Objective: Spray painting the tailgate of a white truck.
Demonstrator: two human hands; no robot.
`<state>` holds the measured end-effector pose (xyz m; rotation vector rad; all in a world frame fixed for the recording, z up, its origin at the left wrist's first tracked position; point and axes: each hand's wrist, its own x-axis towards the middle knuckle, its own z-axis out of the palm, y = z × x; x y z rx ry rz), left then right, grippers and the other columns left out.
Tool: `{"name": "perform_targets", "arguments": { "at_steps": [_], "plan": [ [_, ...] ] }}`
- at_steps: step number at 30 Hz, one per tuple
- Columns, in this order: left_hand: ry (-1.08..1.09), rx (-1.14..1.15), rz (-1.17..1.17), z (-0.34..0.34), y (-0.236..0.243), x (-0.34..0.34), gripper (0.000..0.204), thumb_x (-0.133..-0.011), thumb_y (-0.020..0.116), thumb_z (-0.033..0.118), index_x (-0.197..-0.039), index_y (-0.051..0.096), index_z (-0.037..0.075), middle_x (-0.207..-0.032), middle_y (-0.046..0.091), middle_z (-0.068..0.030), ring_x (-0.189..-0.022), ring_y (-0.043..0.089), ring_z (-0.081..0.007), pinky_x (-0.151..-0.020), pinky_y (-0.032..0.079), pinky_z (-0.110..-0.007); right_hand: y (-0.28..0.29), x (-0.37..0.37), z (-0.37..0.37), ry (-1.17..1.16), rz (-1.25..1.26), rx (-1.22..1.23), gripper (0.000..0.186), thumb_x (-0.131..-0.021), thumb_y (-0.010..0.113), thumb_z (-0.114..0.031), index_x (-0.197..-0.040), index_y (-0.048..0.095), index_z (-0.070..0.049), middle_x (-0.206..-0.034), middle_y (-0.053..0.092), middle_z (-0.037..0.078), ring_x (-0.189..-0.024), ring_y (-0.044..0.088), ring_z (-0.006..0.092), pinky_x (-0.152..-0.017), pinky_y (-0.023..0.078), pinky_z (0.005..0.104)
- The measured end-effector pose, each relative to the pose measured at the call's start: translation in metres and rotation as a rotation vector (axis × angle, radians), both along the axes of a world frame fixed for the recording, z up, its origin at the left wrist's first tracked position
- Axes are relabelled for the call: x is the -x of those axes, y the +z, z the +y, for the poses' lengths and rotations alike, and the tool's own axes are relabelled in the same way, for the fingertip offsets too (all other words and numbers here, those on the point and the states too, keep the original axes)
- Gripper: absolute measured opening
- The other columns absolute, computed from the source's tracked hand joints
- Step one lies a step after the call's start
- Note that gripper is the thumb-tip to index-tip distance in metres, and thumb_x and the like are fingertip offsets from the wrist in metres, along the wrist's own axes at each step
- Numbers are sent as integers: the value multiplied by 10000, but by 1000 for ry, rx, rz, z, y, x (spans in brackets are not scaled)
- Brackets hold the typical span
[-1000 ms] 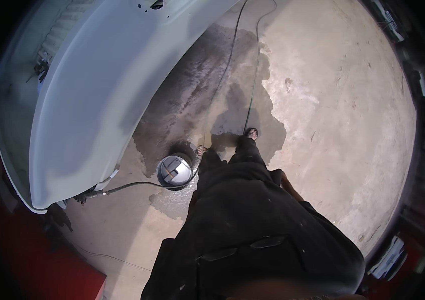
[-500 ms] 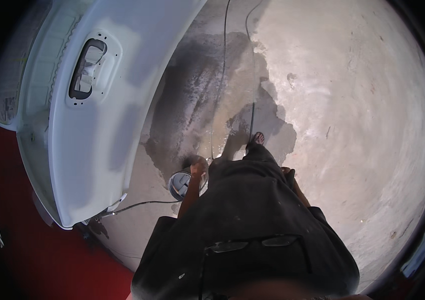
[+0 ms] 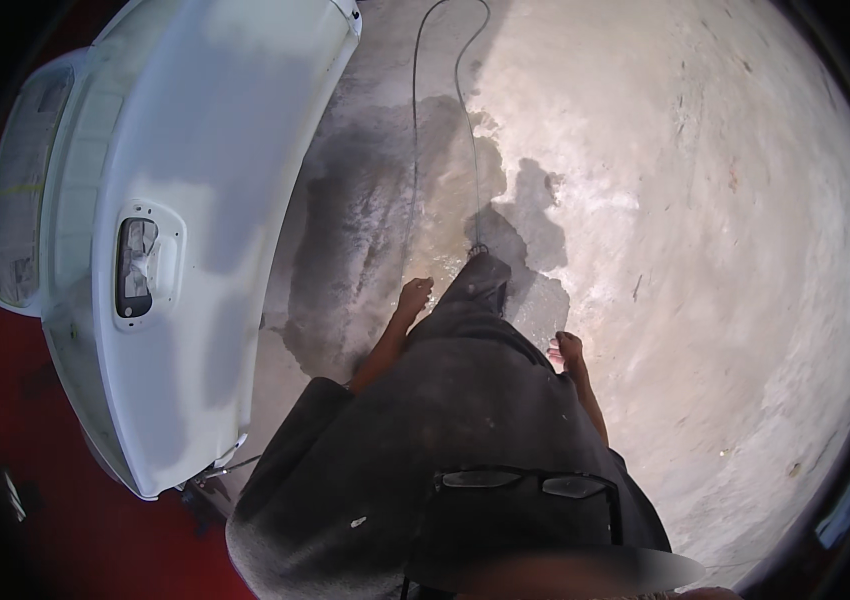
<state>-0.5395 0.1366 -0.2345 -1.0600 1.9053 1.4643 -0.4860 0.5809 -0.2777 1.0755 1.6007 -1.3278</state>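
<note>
My left hand (image 3: 415, 297) hangs in front of me on the left, over the wet floor, its fingers loosely curled and apart. Nothing shows in it. Lower on the right side of my dark clothing is my right hand (image 3: 566, 350), fingers partly bent and spread, with no object visible in them. To my left stands a pale white-and-grey car body panel (image 3: 210, 150), apart from both hands. A dark cut-out (image 3: 136, 266) with small holes around it sits in the panel. Spectacles (image 3: 530, 484) show at my chest.
A thin dark hose (image 3: 416, 110) loops over the concrete floor ahead. Dark wet patches (image 3: 330, 210) spread beside the panel. Sunlit concrete (image 3: 705, 250) lies to the right. A red surface (image 3: 45, 440) is at the lower left, and a window (image 3: 30, 190) is beyond the panel.
My left hand has moved forward, off the spot by the bucket, which is now out of sight. My right hand has swung out from my clothing. The panel and hose have shifted in view.
</note>
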Motion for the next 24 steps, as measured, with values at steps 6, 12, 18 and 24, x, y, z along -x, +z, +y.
{"name": "perform_targets", "arguments": {
  "at_steps": [6,12,18,24],
  "plan": [
    [-1008,377,207,-116,-110,-41,490,-960,625,470,-1200,654,44,-975,710,-92,-817,668,-217,-731,532,-413,-71,23,39,958,379,-180,321,-931,606,-290,-1024,730,-9,-1025,751,143,-885,709,303,-823,564,428],
    [-787,161,-35,-57,-174,120,471,-960,584,431,-1172,690,25,-986,744,-148,-844,703,-251,-765,534,-419,9,117,10,380,158,-204,365,-952,631,-314,-1106,739,-1,-1012,757,144,-951,716,292,-877,555,421],
    [-940,310,-107,-45,-141,368,327,-936,634,349,-1013,735,48,-789,721,-101,-697,671,-231,-665,525,-401,66,260,22,-490,230,-315,425,-921,642,-296,-1233,689,-11,-984,729,116,-805,711,161,-576,571,311],
    [-488,-67,164,123,-5,678,340,-988,595,383,-1093,625,62,-879,614,-21,-677,559,-115,-536,439,-276,23,292,76,-338,295,-592,487,-911,672,-345,-1254,682,0,-1067,751,153,-798,713,208,-662,571,340]
  ]
}}
